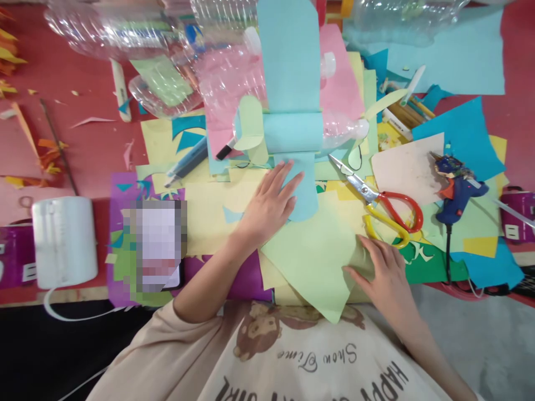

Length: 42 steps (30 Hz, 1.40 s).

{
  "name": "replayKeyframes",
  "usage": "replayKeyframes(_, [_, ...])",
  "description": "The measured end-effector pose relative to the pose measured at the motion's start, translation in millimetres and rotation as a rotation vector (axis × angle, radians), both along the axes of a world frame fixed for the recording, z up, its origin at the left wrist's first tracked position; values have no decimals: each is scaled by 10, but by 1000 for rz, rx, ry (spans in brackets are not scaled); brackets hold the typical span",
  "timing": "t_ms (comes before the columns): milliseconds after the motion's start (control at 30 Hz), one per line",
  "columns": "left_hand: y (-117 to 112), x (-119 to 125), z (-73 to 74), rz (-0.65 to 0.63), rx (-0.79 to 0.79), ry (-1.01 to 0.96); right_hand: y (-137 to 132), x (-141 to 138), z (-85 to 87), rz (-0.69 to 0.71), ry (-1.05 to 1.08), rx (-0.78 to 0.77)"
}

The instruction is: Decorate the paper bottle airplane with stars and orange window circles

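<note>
My left hand [270,203] lies flat and open on the lower tab of a light blue paper strip [288,67] that is wrapped over a clear plastic bottle [343,129]. My right hand [387,270] rests open, fingers spread, on a light green paper sheet [317,256] near the table's front edge. Just beyond its fingertips lie scissors [387,209] with red and yellow handles. A pale green paper wing [251,128] sticks out left of the blue strip.
A blue glue gun [457,192] lies at the right with its cord running forward. Clear bottles [125,30] lie at the back left. A white roll [64,239] stands at the left, beside a blurred phone [159,245]. Coloured paper scraps, pens and pencils [407,108] cover the red table.
</note>
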<state>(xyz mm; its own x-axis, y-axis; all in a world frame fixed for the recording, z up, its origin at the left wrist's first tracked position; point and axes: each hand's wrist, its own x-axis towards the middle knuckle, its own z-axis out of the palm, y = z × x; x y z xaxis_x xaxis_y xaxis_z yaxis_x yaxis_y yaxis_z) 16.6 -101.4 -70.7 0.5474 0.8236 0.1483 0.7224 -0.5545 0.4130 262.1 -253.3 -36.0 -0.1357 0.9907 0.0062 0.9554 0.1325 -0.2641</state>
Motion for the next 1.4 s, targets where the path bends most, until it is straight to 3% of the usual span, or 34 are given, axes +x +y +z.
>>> replayKeyframes(300, [-3,-16,92,-63,21,-152,-64,187,-4,-190,441,-106])
replayKeyframes(500, [-44,14,199,-286,-48,-339,-194,375,30,-319,823,-144])
replayKeyframes(600, [-73,55,239,-371,-114,-406,-204,383,22,-324,930,-97])
replayKeyframes(700, [-83,52,297,-337,-255,-459,-160,344,9,-271,968,-86])
replayKeyframes(800, [-47,-21,354,-192,-501,-379,-42,360,11,-137,878,-51])
replayKeyframes(867, [-5,-82,361,-56,-601,-257,83,411,15,-83,677,45])
replayKeyframes(967, [44,-133,312,99,-475,-131,297,496,2,-94,220,239])
replayKeyframes(1067, [54,-124,244,98,-326,-41,472,547,-37,-86,15,200])
replayKeyframes(1267, [36,-81,164,47,-205,-44,673,635,-67,-129,-54,69])
replayKeyframes(1400, [40,-73,128,18,-105,-38,741,696,-32,-60,4,40])
